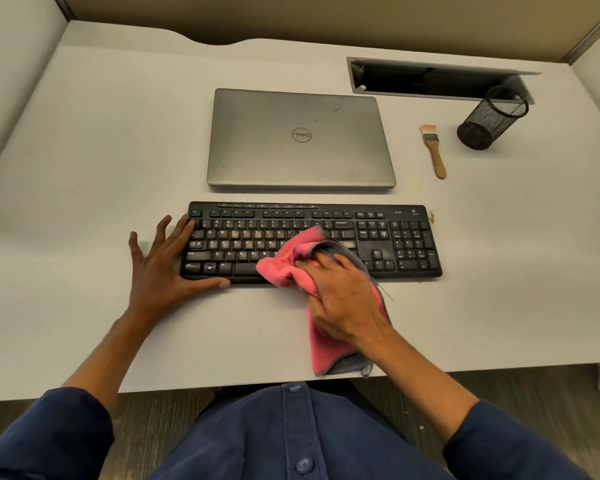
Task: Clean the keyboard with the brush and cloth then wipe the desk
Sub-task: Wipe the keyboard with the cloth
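A black keyboard [395, 237] lies across the middle of the white desk [84, 150]. My right hand [343, 296] grips a bunched pink and grey cloth [288, 261] and presses it onto the keys around the keyboard's middle; the cloth's tail hangs back to the desk's front edge. My left hand [163, 261] lies flat with spread fingers against the keyboard's left end, thumb along its front edge. A small brush [434, 152] with a wooden handle and pale bristles lies on the desk at the back right, apart from both hands.
A closed grey laptop [300, 138] sits just behind the keyboard. A black mesh pen cup [489, 121] stands right of the brush, before an open cable tray [430, 79]. A few brown crumbs [432, 216] lie off the keyboard's back right corner. Partition walls enclose the desk.
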Demonstrator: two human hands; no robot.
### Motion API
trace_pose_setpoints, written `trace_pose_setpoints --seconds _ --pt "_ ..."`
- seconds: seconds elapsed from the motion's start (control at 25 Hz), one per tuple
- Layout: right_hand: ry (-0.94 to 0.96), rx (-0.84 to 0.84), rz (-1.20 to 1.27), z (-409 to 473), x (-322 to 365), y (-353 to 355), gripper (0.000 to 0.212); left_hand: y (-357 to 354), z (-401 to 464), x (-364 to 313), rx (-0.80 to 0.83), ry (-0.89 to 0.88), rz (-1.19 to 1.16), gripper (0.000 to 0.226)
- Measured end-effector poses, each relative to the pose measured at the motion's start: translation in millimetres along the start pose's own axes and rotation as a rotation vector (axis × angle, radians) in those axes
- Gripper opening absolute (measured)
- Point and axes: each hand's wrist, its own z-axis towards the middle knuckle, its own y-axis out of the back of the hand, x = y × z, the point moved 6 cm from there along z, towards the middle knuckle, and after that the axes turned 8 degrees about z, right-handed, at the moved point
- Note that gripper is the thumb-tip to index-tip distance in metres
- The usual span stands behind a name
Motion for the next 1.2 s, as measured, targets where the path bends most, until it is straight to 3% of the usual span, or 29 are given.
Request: trace_pose_setpoints --seconds 0.56,0.76,1.2 --pt "-0.180 -0.156 -0.036 -31 -59 35 0.031 4 -1 -4 0.020 0.015 -0.031 0.122" --pt "-0.241 -0.159 -0.093 -53 -87 47 0.037 4 -1 -4 0.032 0.022 -0.018 0.123" --pt "-0.528 -0.408 -0.087 -38 -99 116 0.030 3 -2 -11 0.059 -0.019 0.054 0.125"
